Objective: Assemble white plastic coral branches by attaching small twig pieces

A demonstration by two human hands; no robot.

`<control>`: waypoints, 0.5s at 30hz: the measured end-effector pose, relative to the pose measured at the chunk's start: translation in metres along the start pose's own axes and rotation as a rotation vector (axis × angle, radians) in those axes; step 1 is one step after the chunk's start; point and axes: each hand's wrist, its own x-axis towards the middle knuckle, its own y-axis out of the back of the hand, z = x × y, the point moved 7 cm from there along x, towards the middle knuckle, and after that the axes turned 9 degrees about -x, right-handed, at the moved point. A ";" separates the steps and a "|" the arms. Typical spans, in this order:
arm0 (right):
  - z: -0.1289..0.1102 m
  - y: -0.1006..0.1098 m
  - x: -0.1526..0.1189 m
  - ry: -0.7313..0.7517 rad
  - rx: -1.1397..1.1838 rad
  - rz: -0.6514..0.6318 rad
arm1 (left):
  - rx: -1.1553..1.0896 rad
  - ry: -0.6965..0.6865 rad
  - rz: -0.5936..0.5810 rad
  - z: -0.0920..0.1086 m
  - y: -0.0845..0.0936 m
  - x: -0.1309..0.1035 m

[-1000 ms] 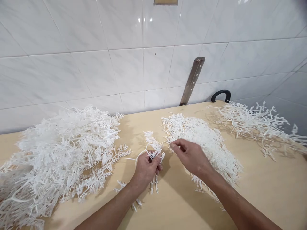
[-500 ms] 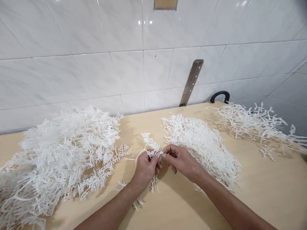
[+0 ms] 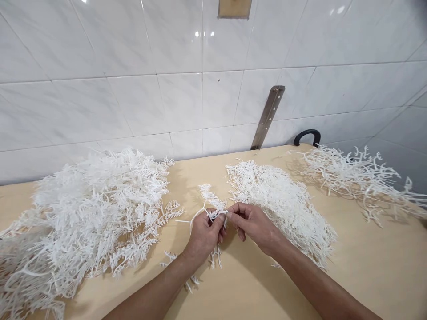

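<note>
Near the middle of the table, my left hand is closed on a white branched plastic sprig. Its fine twigs stick up past my fingers, and a thin curved stem comes out on the left. My right hand meets it from the right, with thumb and forefinger pinched on a twig end of the same sprig. The other right fingers are curled. Under and beside my left wrist lie a few loose white twig pieces. What is inside my left palm is hidden.
A large heap of white branched sprigs covers the table's left side. A flatter pile of fine white pieces lies right of centre. Thicker bare stems lie far right, near a black curved handle. A metal bracket leans against the tiled wall.
The camera view has shifted slightly. Both hands stay almost in place on the sprig, with only a small movement of the fingers.
</note>
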 end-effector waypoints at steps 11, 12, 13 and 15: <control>0.006 -0.002 0.001 -0.055 0.095 0.017 | -0.001 -0.019 0.019 -0.001 0.002 0.001; 0.007 -0.002 0.001 -0.060 0.082 0.028 | 0.003 -0.017 0.021 -0.002 0.002 0.001; 0.008 -0.001 0.001 -0.065 0.058 0.041 | 0.008 -0.016 0.025 -0.003 0.002 0.001; 0.007 0.001 0.000 -0.067 -0.031 0.072 | 0.023 -0.019 0.042 -0.005 0.003 0.001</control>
